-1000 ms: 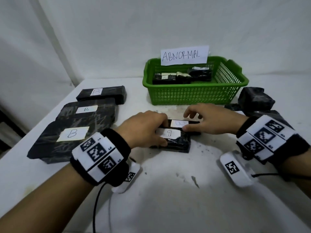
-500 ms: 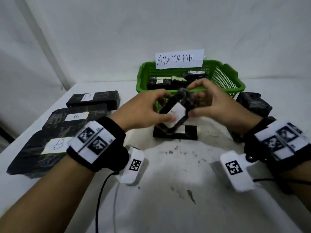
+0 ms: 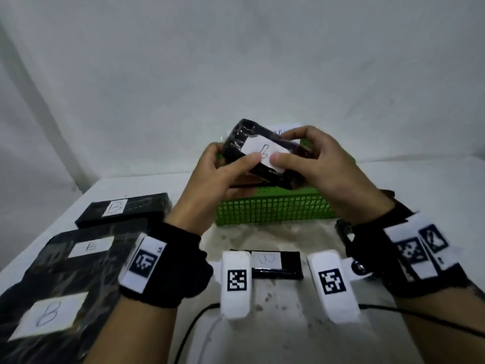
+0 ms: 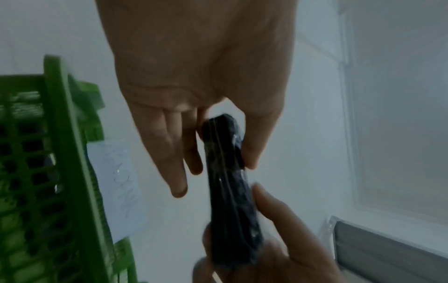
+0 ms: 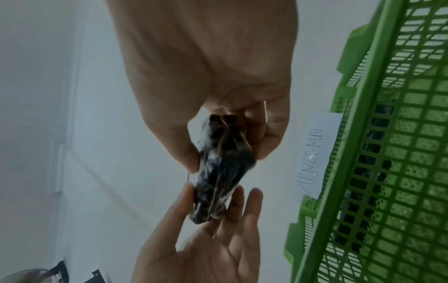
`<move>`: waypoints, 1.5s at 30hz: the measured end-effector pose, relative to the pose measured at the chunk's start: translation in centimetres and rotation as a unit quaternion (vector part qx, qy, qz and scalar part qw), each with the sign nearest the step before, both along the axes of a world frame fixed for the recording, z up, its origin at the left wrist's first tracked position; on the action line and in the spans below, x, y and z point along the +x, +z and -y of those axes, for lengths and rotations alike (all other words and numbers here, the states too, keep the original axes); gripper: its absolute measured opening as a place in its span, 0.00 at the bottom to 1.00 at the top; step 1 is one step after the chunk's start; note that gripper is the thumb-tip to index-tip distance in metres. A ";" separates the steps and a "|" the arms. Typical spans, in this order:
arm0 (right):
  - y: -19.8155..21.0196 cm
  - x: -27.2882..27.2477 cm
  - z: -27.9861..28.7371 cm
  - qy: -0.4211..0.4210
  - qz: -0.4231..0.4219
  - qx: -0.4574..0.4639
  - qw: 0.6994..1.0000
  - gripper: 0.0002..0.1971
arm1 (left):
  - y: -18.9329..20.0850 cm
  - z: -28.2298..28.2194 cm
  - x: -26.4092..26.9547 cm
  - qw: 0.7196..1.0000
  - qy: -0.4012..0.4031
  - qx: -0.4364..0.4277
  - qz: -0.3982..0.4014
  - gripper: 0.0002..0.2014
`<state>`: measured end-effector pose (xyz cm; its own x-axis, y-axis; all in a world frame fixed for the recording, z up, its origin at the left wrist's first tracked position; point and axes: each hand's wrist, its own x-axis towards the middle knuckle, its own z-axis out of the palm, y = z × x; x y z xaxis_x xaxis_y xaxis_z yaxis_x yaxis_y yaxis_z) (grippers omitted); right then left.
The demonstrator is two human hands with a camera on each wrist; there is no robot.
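Both hands hold a black plastic-wrapped packet (image 3: 245, 143) with a white label marked "B" up in front of the green basket (image 3: 273, 211). My left hand (image 3: 223, 166) pinches its left end, thumb on the label edge. My right hand (image 3: 309, 158) pinches the right end, thumb on the label too. The left wrist view shows the packet (image 4: 230, 189) edge-on between thumb and fingers; the right wrist view shows the packet (image 5: 218, 178) the same way. A second flat black packet (image 3: 273, 264) with a white label lies on the table below the hands.
Three larger black packets labelled "B" lie at the left (image 3: 123, 208) (image 3: 86, 248) (image 3: 47, 316). The basket (image 5: 392, 153) carries a paper sign reading "ABNORMAL" (image 5: 315, 153) and holds dark packets. A black cable (image 3: 194, 324) runs over the white table.
Both hands lifted the top packet off the one on the table and raised it to face the camera, label toward me. The lower packet stayed on the table.
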<state>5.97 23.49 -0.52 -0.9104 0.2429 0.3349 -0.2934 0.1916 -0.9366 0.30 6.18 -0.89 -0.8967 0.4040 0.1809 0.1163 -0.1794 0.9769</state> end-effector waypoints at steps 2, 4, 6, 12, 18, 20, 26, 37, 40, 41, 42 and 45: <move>0.4 -0.3 -0.3 -0.007 -0.019 -0.043 0.999 0.23 | 0.6 0.3 -0.5 0.999 -0.022 -0.028 -0.012 0.16; 1.1 -0.6 -0.6 -0.012 -0.030 -0.084 0.996 0.23 | 1.1 0.6 -0.8 0.998 -0.031 -0.042 -0.030 0.15; 1.7 -0.8 -0.5 -0.010 -0.037 -0.096 0.995 0.21 | 1.6 0.7 -0.6 0.997 -0.043 -0.048 -0.051 0.14; 1.6 -0.6 0.6 0.037 -0.040 -0.063 0.997 0.16 | 1.6 0.6 0.1 0.997 -0.040 -0.049 -0.050 0.16; 0.3 0.1 1.0 0.022 -0.045 -0.028 0.998 0.16 | 0.8 0.8 0.3 0.994 -0.021 -0.074 -0.074 0.13; 0.2 0.1 1.0 0.010 -0.052 -0.035 0.998 0.17 | 0.8 0.6 0.5 0.993 -0.001 -0.072 -0.091 0.12; 0.1 -0.2 0.5 0.010 -0.048 -0.030 0.998 0.18 | 0.5 0.2 0.4 0.989 0.012 -0.089 -0.114 0.13; -0.2 -0.1 -0.2 0.068 -0.034 0.023 0.997 0.18 | 0.6 1.1 -0.5 0.997 -0.064 -0.006 -0.043 0.17; -0.3 -0.6 -0.2 0.048 -0.022 -0.027 0.998 0.11 | 0.4 0.7 -0.4 0.996 -0.074 0.014 -0.051 0.22; -0.3 -0.7 -0.2 0.040 -0.028 -0.022 0.999 0.11 | 0.2 0.6 -0.3 0.996 -0.072 0.015 -0.053 0.22; -0.4 -0.7 -0.2 0.030 -0.039 -0.013 0.999 0.12 | 0.1 0.4 -0.2 0.996 -0.069 0.015 -0.056 0.22; -0.4 -0.5 -0.2 -0.003 -0.087 0.015 0.996 0.13 | 0.0 0.2 -0.3 0.996 -0.048 0.015 -0.069 0.16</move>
<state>5.48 23.66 -0.91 -0.8365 0.2363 0.4944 -0.4495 0.2202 -0.8657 0.04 5.96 -0.86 -0.8197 0.4796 0.3132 0.2302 -0.2249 0.9468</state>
